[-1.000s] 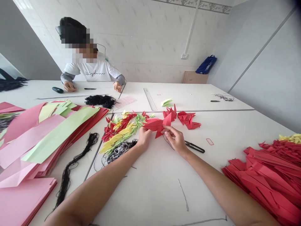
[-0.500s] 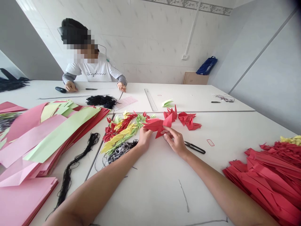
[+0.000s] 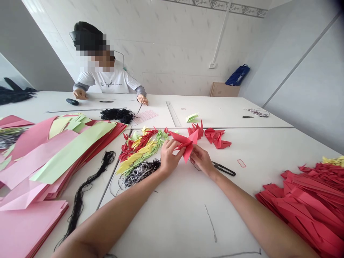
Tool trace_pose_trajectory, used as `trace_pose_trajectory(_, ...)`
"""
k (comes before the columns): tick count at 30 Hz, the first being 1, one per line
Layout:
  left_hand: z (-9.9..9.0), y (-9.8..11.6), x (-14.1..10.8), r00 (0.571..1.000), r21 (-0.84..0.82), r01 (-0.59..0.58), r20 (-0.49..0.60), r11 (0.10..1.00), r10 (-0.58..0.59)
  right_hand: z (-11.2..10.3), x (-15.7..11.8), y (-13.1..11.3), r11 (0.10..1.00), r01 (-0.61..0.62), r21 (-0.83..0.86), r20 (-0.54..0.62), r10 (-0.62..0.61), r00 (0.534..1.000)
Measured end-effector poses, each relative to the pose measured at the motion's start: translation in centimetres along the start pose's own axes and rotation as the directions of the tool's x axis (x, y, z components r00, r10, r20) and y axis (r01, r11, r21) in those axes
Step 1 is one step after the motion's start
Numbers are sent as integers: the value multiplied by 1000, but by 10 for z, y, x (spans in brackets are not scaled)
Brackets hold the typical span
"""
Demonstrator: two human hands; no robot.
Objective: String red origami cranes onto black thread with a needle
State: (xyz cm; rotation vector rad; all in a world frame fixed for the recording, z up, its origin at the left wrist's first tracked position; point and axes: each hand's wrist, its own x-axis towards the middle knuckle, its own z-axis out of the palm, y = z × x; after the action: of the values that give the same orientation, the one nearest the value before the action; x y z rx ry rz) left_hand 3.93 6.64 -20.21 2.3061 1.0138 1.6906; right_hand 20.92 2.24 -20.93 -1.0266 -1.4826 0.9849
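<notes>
A red folded-paper crane point(image 3: 189, 141) is held up above the white table. My left hand point(image 3: 170, 156) pinches its left and lower part between thumb and fingers. My right hand point(image 3: 202, 159) is closed just under the crane's right side, its fingertips partly hidden by the paper. From those fingers a thin dark thread point(image 3: 197, 167) loops down. Behind the held crane lie more red paper cranes point(image 3: 215, 138). Beside my right hand rest black thread snips point(image 3: 224, 168). Left of my left hand is a tangle of grey and black thread point(image 3: 141, 173).
Red folded paper point(image 3: 309, 204) is heaped at right. Pink and green sheets point(image 3: 72, 154) cover the left, beside a black thread hank point(image 3: 82, 188). Small strung cranes point(image 3: 142, 145) lie ahead-left. A ruler point(image 3: 172, 114) lies farther back. Across the table sits a co-worker point(image 3: 113, 80).
My left hand has shifted its grip onto the crane's front, and the crane has turned and tilted. My right hand has dropped slightly, from the crane's right side to below it.
</notes>
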Motion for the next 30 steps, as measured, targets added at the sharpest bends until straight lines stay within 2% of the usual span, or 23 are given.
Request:
trace_pose_trajectory(4, -3, 0, -1, 982, 93, -187, 43, 978, 183, -2, -1, -1, 999, -15, 38, 24, 14, 1000)
trace_pose_trajectory(7, -4, 2, -1, 964, 129, -267, 43, 955, 264, -2, -1, -2, 998, -26, 55, 19, 25, 999)
trace_pose_trajectory(13, -5, 6, 1, 952, 145, -305, 51, 941, 301, -2, 1, -3, 996, -33, 82, 19, 32, 999)
trace_pose_trajectory(17, -5, 3, 0, 963, 131, -269, 59, 954, 263, -2, 1, -3, 995, -44, 93, 26, 41, 999)
trace_pose_trajectory(22, 0, -2, -1, 994, 114, -98, 66, 989, 91, -2, 3, -1, 992, -55, 110, 28, 52, 998)
trace_pose_trajectory(25, 4, -6, 1, 993, 3, 112, 46, 994, -112, -2, 4, 2, 992, -57, 108, -12, 59, 998)
trace_pose_trajectory(27, 5, -8, 2, 942, -200, 335, 88, 921, -324, -2, 5, 4, 994, -54, 92, -53, 59, 997)
trace_pose_trajectory(29, 5, -11, 4, 857, -387, 512, 177, 767, -483, -3, 4, 6, 997, -47, 65, -89, 52, 995)
trace_pose_trajectory(30, 5, -12, 5, 824, -442, 560, 212, 700, -525, -3, 4, 7, 998, -41, 48, -102, 46, 994)
